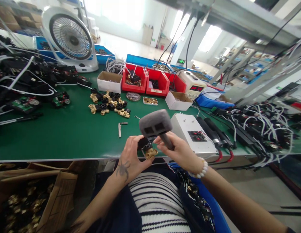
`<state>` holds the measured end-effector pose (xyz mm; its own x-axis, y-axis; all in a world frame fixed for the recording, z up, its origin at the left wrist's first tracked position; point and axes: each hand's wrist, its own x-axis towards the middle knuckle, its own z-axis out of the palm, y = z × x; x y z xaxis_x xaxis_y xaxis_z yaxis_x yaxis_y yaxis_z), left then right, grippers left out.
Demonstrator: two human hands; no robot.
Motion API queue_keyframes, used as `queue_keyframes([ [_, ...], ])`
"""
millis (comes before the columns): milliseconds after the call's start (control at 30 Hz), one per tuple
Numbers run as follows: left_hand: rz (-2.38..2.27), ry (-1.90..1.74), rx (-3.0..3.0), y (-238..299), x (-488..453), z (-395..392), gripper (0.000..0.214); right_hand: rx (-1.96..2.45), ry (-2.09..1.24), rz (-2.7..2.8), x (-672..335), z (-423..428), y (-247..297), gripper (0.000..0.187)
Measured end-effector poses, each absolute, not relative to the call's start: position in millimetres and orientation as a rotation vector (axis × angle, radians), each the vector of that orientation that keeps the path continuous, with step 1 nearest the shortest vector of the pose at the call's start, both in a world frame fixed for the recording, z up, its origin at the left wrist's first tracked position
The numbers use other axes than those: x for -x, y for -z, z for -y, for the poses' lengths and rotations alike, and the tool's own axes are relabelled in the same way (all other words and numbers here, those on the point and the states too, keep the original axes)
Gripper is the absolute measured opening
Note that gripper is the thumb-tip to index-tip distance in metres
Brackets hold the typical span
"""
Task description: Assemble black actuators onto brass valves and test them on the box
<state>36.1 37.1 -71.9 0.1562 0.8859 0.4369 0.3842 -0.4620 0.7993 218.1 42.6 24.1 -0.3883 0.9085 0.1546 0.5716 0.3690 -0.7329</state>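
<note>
Just over the table's front edge, my left hand point(134, 152) is closed around a brass valve fitting point(150, 152) with a black top. A thin wire clip shows at the fitting's upper part. My right hand point(176, 149) grips the dark handle of a hammer-shaped tool point(155, 123) with a thick grey head. That head stands above the fitting and hides part of the view behind it. The right fingertips are close to the fitting's top; whether they touch it I cannot tell. Farther back on the table lie several brass fittings with black parts point(108, 103).
A small L-shaped metal piece point(119, 128) lies on the green table point(68, 136). Behind are red bins point(134, 79), white boxes point(109, 81) and a fan point(71, 37). A white switch box point(186, 129) stands right, beside tangled cables point(267, 126). A carton point(58, 194) sits below left.
</note>
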Motion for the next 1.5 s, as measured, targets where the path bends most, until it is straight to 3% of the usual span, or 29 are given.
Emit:
queue_keyframes([
  [233,-1.257,-1.183,-2.041,67.5,-39.4,-36.2,0.046,1.201,-0.505,2.411,-202.6,-49.1,-7.6,0.017],
  [500,-1.217,-1.185,-2.067,58.8,-41.6,-36.1,0.061,1.202,-0.139,2.701,-205.4,-50.1,-8.8,0.015],
  [767,-1.117,-1.35,-2.057,67.3,-39.5,-44.1,0.059,0.817,0.105,2.829,-212.2,-53.6,-5.5,0.02],
  [1000,-1.151,-1.406,-1.923,76.2,-39.3,-39.6,0.04,1.325,-0.394,2.206,-233.8,-36.9,-19.6,0.013],
  [1200,-1.184,-1.451,-1.861,70.7,-42.2,-30.7,0.034,1.513,-0.974,1.75,-251.1,-7.8,-38.4,0.048],
  [1500,-1.195,-1.479,-1.756,71.5,-44.3,-27.5,0.032,1.781,-0.805,2.009,-254.4,-0.9,-26.5,0.056],
])
